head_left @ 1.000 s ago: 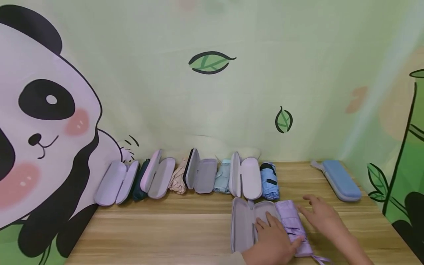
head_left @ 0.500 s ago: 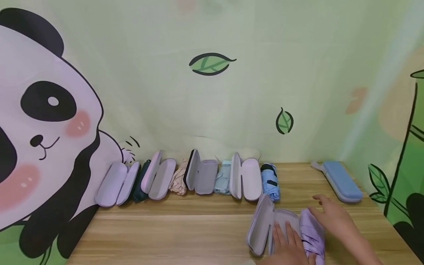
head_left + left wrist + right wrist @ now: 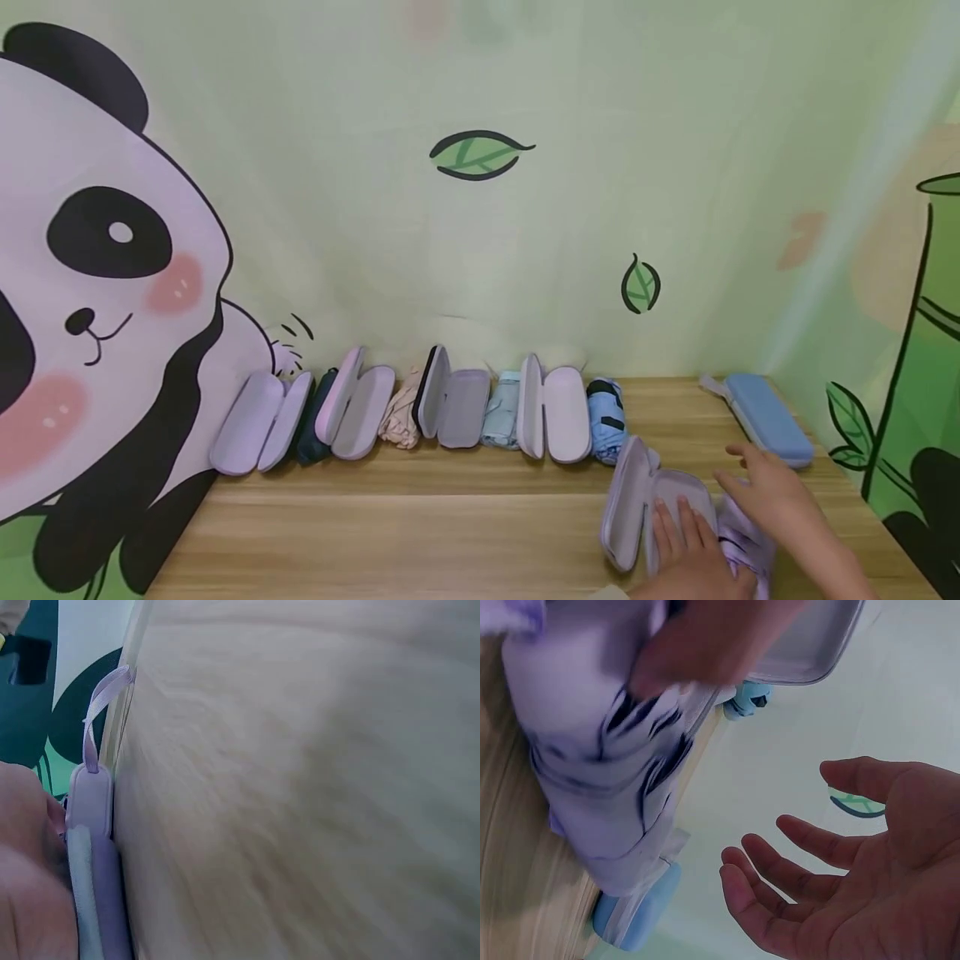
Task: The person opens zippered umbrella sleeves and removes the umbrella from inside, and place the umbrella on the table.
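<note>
A hard-shell case (image 3: 626, 512) with a grey lining lies open near the table's front right. My left hand (image 3: 690, 554) rests in its right half with fingers straight, and the thumb reaches over a folded purple umbrella (image 3: 750, 546) alongside. Part of the umbrella is hidden behind my hands. In the left wrist view the case's lilac wrist strap (image 3: 105, 705) sticks out past the left hand (image 3: 34, 877). My right hand (image 3: 776, 500) hovers by the umbrella's far right side. The right wrist view shows that hand (image 3: 877, 862) with fingers loosely bent, apart from the umbrella (image 3: 600, 772).
Along the back runs a row of open cases, including a white-lined one (image 3: 567, 417), alternating with folded umbrellas such as a blue one (image 3: 606, 417). A closed blue case (image 3: 768, 417) lies at the back right. Behind the wooden table (image 3: 390, 537) hangs a panda-print backdrop (image 3: 360, 250).
The open case and the purple umbrella have slid to the right together with my left hand. My right hand has shifted slightly right and stays open.
</note>
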`<state>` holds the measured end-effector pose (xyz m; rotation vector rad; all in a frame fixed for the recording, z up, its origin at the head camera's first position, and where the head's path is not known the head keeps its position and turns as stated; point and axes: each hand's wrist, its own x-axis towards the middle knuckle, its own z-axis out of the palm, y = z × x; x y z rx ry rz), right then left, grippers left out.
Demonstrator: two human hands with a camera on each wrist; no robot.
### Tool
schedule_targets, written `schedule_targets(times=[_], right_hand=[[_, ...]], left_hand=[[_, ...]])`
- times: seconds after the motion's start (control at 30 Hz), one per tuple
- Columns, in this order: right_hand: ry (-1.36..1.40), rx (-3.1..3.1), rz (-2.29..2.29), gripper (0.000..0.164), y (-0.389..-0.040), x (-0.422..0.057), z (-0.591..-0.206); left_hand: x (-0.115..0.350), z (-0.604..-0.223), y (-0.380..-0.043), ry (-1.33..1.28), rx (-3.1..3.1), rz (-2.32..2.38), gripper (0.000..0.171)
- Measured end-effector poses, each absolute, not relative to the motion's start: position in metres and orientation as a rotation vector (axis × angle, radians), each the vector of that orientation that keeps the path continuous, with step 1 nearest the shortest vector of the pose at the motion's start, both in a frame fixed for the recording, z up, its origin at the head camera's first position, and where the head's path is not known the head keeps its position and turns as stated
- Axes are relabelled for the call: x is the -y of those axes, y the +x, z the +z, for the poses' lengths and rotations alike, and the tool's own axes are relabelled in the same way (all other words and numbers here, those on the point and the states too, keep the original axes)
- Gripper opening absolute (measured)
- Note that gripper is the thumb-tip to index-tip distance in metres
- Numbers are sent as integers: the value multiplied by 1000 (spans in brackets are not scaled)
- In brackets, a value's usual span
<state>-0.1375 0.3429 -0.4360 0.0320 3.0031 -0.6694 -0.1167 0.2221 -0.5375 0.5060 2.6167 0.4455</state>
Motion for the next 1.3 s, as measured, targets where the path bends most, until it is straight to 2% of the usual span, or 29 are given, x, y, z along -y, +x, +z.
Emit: schedule_targets(times=[0.17, 0.47, 0.83, 1.0, 1.3], right_hand=[[88, -2988, -663, 65, -136, -350, -437], [154, -2967, -642, 65, -127, -362, -438], [189, -2950, -683, 66, -122, -374, -441], [192, -2952, -691, 67, -122, -373, -441], [245, -2894, -741, 63, -115, -359, -449]], left_hand=[[-236, -540, -123, 475, -2607, 642, 78], [-254, -538, -127, 373, -2636, 713, 78], [-257, -525, -140, 211, -2635, 890, 91], [-261, -524, -145, 225, -2696, 730, 86], [-268, -561, -154, 192, -2846, 634, 74]])
